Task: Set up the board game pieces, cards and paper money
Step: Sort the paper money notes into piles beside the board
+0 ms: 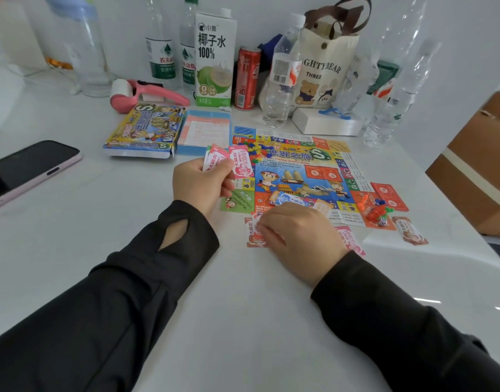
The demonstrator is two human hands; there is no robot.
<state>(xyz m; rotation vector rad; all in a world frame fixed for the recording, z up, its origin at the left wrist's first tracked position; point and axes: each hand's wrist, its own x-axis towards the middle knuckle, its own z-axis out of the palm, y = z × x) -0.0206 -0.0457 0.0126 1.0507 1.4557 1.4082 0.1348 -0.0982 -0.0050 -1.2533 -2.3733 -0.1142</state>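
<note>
The left hand [203, 182] grips a fan of pink paper money [233, 162] at the board's [299, 168] nine o'clock edge, probably as stock for dealing, while the right hand [296, 239] curls over an orange note [253, 239] on the desk [243, 301] at six o'clock (pinching or pressing, I cannot tell).

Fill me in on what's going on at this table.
A person is laying out a board game on the white table. The left-hand grip holds a fan of pink paper money notes over the colourful unfolded game board. The right-hand grip rests on an orange-bordered paper note at the board's near edge; whether it pinches it is unclear. A loose pink paper note lies beside it, and small coloured plastic pieces sit on the board's right corner.
</note>
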